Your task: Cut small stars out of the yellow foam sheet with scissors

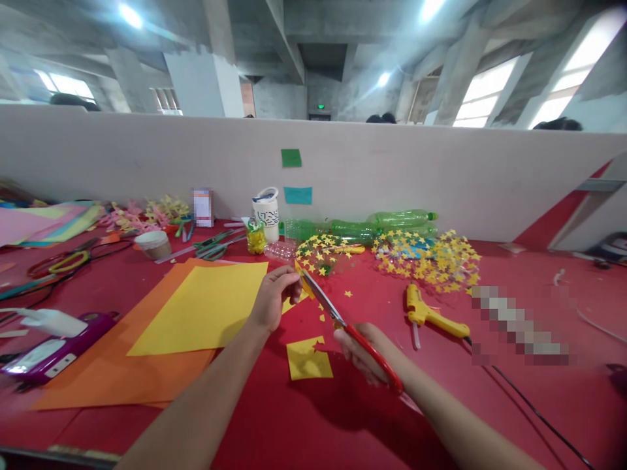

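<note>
My left hand (274, 295) pinches a small piece of yellow paper (305, 282) above the middle of the red table. Red-handled scissors (360, 339) are gripped in my right hand (367, 352), their blades pointing up and left and meeting the yellow piece. Below the hands lies a yellow paper square (309, 362) with a star-shaped hole showing red. Small yellow scraps (322, 318) are scattered beside the blades. Large yellow sheets (200, 310) rest on orange sheets (98, 372) left of my left hand.
A yellow glue gun (434, 316) with a cable lies at right. Yellow stars (441, 261) and green bottles (357, 230) line the back, near a white cup (266, 219). At left are a purple power strip (63, 346), a paint tub (153, 245) and more scissors (68, 262).
</note>
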A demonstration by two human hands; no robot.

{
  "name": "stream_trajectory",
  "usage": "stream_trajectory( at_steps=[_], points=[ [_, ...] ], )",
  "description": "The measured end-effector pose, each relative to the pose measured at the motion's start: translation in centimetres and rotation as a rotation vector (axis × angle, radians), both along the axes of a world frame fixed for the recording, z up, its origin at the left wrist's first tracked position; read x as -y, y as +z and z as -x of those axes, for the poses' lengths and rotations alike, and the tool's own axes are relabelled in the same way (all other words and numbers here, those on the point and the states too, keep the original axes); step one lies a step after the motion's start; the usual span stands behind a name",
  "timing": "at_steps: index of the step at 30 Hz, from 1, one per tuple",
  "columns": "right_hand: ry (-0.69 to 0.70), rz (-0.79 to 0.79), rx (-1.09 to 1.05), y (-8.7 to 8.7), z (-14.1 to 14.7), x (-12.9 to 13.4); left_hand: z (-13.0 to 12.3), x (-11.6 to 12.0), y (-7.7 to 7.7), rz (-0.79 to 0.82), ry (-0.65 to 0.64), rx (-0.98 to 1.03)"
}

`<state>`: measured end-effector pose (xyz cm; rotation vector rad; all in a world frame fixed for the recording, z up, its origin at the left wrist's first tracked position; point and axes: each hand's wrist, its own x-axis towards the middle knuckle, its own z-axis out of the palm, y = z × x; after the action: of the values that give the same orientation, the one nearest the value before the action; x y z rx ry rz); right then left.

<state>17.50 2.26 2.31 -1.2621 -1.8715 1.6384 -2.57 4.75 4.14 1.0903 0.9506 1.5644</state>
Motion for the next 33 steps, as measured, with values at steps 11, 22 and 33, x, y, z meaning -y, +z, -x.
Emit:
stream_trajectory(
  at_steps=[11,22,33],
  points=[
    [-0.039,0.002,0.018,0.3,0.1,0.2,0.0,0.0,0.1,-0.004,-0.001,-0.013],
    [-0.035,-0.059,0.043,1.3,0.1,0.4,0.6,-0.4,-0.3,-0.085,0.092,-0.103],
    [0.012,-0.028,0.006,0.9,-0.1,0.2,0.3,-0.2,-0.1,-0.201,0.105,-0.164]
  ],
)
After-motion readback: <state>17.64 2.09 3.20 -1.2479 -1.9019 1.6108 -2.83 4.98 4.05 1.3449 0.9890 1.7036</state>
